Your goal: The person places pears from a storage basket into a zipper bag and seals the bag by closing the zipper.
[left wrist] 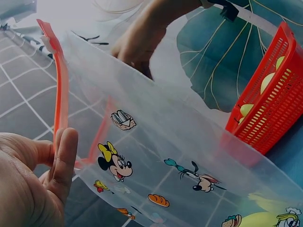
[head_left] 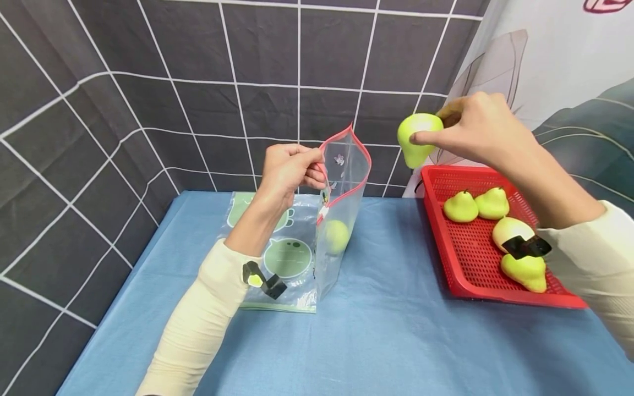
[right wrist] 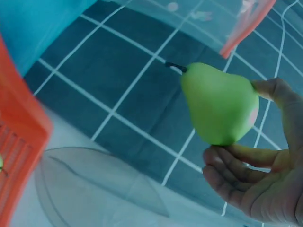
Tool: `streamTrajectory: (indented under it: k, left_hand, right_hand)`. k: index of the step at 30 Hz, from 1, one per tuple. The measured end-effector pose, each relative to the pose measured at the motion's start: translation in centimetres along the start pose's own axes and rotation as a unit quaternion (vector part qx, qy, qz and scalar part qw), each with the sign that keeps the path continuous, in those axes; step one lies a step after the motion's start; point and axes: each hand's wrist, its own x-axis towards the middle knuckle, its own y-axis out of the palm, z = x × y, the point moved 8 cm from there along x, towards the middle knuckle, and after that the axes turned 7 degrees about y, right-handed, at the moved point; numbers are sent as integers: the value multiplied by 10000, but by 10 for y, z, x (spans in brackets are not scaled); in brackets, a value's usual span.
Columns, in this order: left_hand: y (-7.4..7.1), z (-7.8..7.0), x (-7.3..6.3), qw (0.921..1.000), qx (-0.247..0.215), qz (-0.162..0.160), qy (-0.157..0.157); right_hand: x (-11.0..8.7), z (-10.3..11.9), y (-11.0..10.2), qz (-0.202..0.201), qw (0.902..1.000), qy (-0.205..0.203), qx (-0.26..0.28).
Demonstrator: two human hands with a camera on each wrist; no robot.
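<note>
My left hand (head_left: 292, 170) pinches the red zip rim of a clear plastic zip bag (head_left: 346, 165), which stands upright with its mouth spread. Cartoon prints cover the bag (left wrist: 156, 127) in the left wrist view. Inside it, low down, a yellow-green fruit (head_left: 337, 236) shows through the plastic. To the right of the bag and above it, my right hand (head_left: 482, 129) holds a green pear (head_left: 418, 137) between thumb and fingers, in the air. The right wrist view shows this pear (right wrist: 220, 104) with its dark stem pointing toward the bag.
A red perforated basket (head_left: 443, 247) at the right holds several pears (head_left: 460, 207). Under and left of the upright bag, another clear bag with green prints (head_left: 287, 258) lies flat on the blue cloth (head_left: 386, 341). A dark grid-patterned backdrop (head_left: 262, 104) stands behind.
</note>
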Motion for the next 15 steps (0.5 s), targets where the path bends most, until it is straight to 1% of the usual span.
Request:
streamTrajectory:
  k: [3,7,11,15]
  left_hand:
    - [0,0,-1,10000,1,-3,-2]
    - [2,1,-2,10000,-36,4,-35]
    - [4,4,-2,9999,-19,56,-93]
    - [7,5,-1,9999,4,82,-76]
  right_hand:
    - [-3,13,-7,-297,9988,-94,385]
    - [-9,30,-16,-722,9938,-377,755]
    - [-17,44,-20,-1054,9878,-662,941]
    - [-25,55,-24,-1405,9790,-1011,1075]
